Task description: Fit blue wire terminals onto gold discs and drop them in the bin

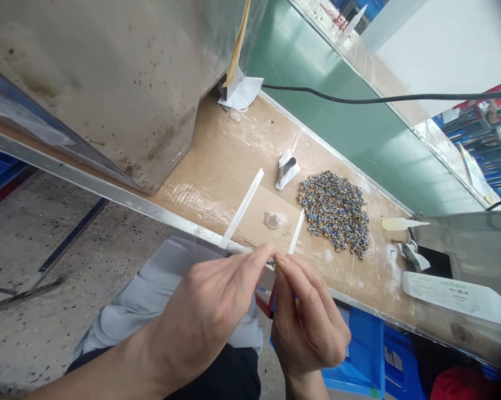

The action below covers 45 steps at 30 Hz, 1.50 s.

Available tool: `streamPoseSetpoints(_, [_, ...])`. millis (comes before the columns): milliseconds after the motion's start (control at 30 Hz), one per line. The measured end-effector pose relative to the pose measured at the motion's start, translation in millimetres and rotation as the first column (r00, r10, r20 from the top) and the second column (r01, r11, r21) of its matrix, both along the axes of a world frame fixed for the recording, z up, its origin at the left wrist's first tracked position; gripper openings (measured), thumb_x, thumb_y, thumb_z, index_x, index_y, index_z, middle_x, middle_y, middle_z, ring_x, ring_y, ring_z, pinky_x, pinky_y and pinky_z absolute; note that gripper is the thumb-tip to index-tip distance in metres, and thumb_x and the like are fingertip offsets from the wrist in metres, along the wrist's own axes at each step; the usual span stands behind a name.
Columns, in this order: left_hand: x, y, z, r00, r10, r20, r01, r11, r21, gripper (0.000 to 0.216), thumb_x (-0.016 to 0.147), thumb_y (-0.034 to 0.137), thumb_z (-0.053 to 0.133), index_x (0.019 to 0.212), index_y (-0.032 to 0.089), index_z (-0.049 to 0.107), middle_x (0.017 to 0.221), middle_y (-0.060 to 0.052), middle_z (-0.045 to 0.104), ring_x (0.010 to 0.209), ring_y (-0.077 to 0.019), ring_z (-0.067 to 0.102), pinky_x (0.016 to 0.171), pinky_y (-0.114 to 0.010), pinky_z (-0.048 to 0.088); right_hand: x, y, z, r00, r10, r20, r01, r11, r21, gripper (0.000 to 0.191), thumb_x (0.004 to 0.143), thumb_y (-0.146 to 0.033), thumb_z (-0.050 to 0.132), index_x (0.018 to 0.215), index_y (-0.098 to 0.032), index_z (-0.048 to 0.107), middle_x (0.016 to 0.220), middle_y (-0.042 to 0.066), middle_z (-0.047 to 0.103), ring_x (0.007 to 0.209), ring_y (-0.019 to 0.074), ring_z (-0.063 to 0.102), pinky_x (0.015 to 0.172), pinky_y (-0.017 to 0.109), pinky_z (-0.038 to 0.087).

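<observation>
My left hand [217, 311] and my right hand [306, 319] meet fingertip to fingertip just below the table's front edge, pinching a tiny part [272, 263] between them; it is too small to make out. Beyond the fingertips a narrow white strip [296, 231] lies on the cardboard-covered table [225, 150]. A longer white strip [242, 207] lies to its left. A pile of several small blue and brass parts [336, 211] sits to the right of the strips. A small clear plastic cap [275, 220] rests between the two strips.
A large metal housing [108, 83] stands at the left of the table. A folded white tape piece [286, 169], a small glue bottle [402, 224] and a white tube [454, 294] lie around. A black cable [358, 100] crosses the green belt [358, 128]. Blue bins [367, 361] sit under the table.
</observation>
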<state>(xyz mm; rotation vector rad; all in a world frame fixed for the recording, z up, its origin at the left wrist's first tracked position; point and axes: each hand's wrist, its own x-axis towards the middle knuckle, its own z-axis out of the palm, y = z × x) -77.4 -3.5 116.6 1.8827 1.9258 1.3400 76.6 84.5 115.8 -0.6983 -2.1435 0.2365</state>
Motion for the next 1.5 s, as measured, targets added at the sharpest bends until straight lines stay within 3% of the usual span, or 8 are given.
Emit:
streamPoseSetpoints(233, [-0.8, -0.6, -0.2, 0.999, -0.032, -0.003, 0.031, 0.999, -0.038, 0.050, 0.112, 0.002, 0.061, 0.161, 0.006, 0.049, 0.126, -0.014, 0.088, 0.109, -0.0230, 0.087, 0.094, -0.030, 0.070, 1.2, -0.4, -3.5, 1.000, 0.003, 0.016, -0.003, 1.000, -0.005, 0.040, 0.097, -0.001, 0.083, 0.132, -0.021, 0.082, 0.117, 0.006, 0.086, 0.103, 0.0214, 0.085, 0.093, 0.034, 0.073])
streamPoseSetpoints(500, [-1.1, 0.2, -0.5, 0.999, -0.023, -0.040, 0.022, 0.999, -0.038, 0.053, 0.109, -0.003, 0.063, 0.160, 0.004, 0.050, 0.127, -0.014, 0.087, 0.110, -0.0222, 0.087, 0.103, -0.029, 0.068, -0.6, -0.4, -4.1, 1.000, 0.011, 0.023, -0.010, 1.000, -0.026, 0.040, 0.097, -0.001, 0.083, 0.132, -0.022, 0.082, 0.117, 0.005, 0.086, 0.103, 0.0203, 0.085, 0.093, 0.032, 0.073])
streamPoseSetpoints(800, [0.3, 0.0, -3.7, 0.998, -0.048, -0.026, 0.046, 0.996, -0.078, 0.067, 0.110, 0.000, 0.062, 0.172, 0.013, 0.040, 0.139, -0.015, 0.084, 0.116, -0.0236, 0.086, 0.107, -0.031, 0.068, 0.3, 2.5, -6.2, 0.999, 0.033, -0.027, -0.036, 0.993, -0.109, 0.036, 0.099, 0.001, 0.080, 0.129, -0.019, 0.082, 0.117, 0.006, 0.086, 0.105, 0.0190, 0.084, 0.093, 0.031, 0.072])
streamPoseSetpoints(967, [2.7, 3.0, 1.1, 0.999, -0.023, 0.029, 0.025, 0.995, -0.096, 0.048, 0.114, 0.018, 0.067, 0.161, 0.017, 0.053, 0.128, -0.012, 0.087, 0.106, -0.0257, 0.088, 0.095, -0.033, 0.071, 8.7, 0.4, -3.3, 0.997, 0.003, -0.072, -0.018, 0.979, -0.205, 0.033, 0.102, -0.001, 0.075, 0.128, -0.020, 0.081, 0.118, 0.006, 0.086, 0.107, 0.0203, 0.085, 0.093, 0.034, 0.073])
streamPoseSetpoints(1067, [0.8, 6.2, 4.9, 0.961, 0.006, 0.275, 0.047, 0.982, -0.186, 0.039, 0.110, 0.031, 0.076, 0.147, 0.027, 0.064, 0.120, -0.002, 0.089, 0.097, -0.0215, 0.088, 0.089, -0.029, 0.071, 16.9, -1.0, -1.9, 0.996, -0.020, -0.086, 0.005, 0.984, -0.177, 0.035, 0.102, -0.001, 0.076, 0.131, -0.021, 0.080, 0.118, 0.005, 0.086, 0.107, 0.0205, 0.085, 0.092, 0.035, 0.073])
streamPoseSetpoints(1200, [1.3, 11.7, 11.3, 0.865, 0.002, 0.501, 0.180, 0.932, -0.314, 0.009, 0.110, 0.029, 0.076, 0.117, 0.035, 0.077, 0.103, 0.009, 0.087, 0.087, -0.0144, 0.084, 0.079, -0.022, 0.066, 27.6, -2.3, -2.7, 0.995, 0.004, -0.097, -0.014, 0.995, -0.100, 0.042, 0.098, 0.003, 0.079, 0.134, -0.017, 0.079, 0.120, 0.007, 0.085, 0.109, 0.0212, 0.084, 0.092, 0.036, 0.074])
streamPoseSetpoints(1300, [7.9, 14.9, 15.0, 0.879, -0.015, 0.477, 0.193, 0.925, -0.326, 0.010, 0.111, 0.025, 0.071, 0.107, 0.030, 0.078, 0.095, 0.009, 0.085, 0.081, -0.0128, 0.081, 0.073, -0.022, 0.060, 33.7, -4.4, -4.9, 0.992, 0.030, -0.122, -0.039, 0.997, -0.067, 0.046, 0.094, 0.006, 0.082, 0.135, -0.014, 0.079, 0.120, 0.010, 0.084, 0.109, 0.0229, 0.083, 0.090, 0.038, 0.075])
streamPoseSetpoints(1500, [23.8, 17.6, 15.4, 0.925, -0.012, 0.379, 0.120, 0.957, -0.262, 0.013, 0.106, 0.016, 0.070, 0.105, 0.027, 0.077, 0.094, 0.009, 0.085, 0.082, -0.0097, 0.081, 0.078, -0.018, 0.058, 41.7, -11.2, -12.4, 0.980, 0.048, -0.195, -0.069, 0.993, -0.101, 0.048, 0.094, 0.008, 0.079, 0.138, -0.014, 0.079, 0.125, 0.012, 0.083, 0.113, 0.0260, 0.083, 0.092, 0.042, 0.076])
